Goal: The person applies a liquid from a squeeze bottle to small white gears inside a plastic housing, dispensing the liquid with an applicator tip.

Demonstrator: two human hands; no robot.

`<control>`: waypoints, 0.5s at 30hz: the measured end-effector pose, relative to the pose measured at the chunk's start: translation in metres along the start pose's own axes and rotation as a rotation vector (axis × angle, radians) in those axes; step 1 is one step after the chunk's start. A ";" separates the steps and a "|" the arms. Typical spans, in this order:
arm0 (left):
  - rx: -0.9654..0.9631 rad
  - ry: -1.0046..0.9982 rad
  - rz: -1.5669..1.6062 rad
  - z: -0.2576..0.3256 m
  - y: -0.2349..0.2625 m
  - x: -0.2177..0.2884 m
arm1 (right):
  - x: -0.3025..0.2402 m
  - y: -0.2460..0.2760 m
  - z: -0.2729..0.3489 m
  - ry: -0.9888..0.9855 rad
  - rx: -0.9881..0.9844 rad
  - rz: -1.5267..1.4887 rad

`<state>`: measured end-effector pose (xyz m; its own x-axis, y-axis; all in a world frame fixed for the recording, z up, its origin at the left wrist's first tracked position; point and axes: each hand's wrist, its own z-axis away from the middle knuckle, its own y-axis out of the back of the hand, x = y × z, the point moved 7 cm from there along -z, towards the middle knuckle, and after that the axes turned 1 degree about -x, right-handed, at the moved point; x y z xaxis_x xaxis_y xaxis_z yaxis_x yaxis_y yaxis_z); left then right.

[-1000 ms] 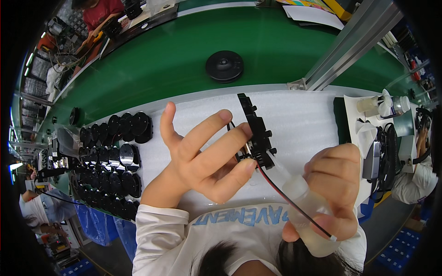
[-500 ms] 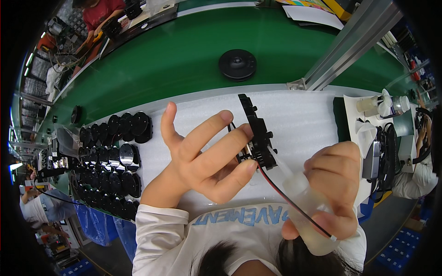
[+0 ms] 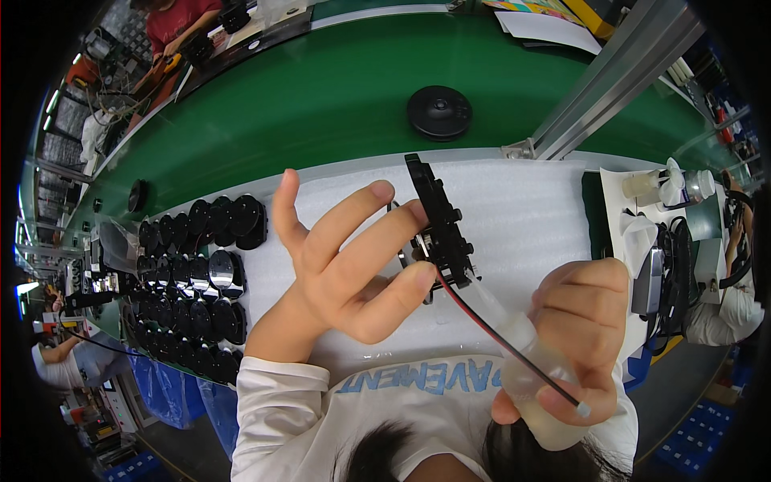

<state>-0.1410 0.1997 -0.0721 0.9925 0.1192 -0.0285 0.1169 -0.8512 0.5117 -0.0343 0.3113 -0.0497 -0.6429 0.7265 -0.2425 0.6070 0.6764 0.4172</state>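
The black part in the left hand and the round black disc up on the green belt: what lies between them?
In the head view, only bare white foam mat, the belt's pale edge, then bare green belt separate the black part from the disc.

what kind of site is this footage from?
Most likely an electronics assembly line in a factory. A green conveyor belt carries a round black part, rows of like black parts wait at the left, and other workers sit at neighbouring stations.

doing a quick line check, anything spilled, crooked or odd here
Nothing stands out. The left hand holds the black part, the right hand points a squeeze bottle at it, and the white mat shows no spill.
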 end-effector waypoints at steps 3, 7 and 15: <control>0.032 -0.013 0.020 0.003 -0.002 -0.001 | 0.001 -0.001 -0.002 0.023 0.002 0.009; 0.002 0.007 0.040 0.001 0.001 -0.003 | 0.000 -0.002 -0.003 0.024 0.006 0.032; -0.008 0.117 0.083 -0.002 0.001 -0.009 | -0.001 -0.004 -0.001 0.034 0.012 0.031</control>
<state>-0.1494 0.1985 -0.0699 0.9876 0.1079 0.1138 0.0342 -0.8564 0.5151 -0.0365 0.3081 -0.0502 -0.6393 0.7426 -0.1993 0.6321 0.6552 0.4138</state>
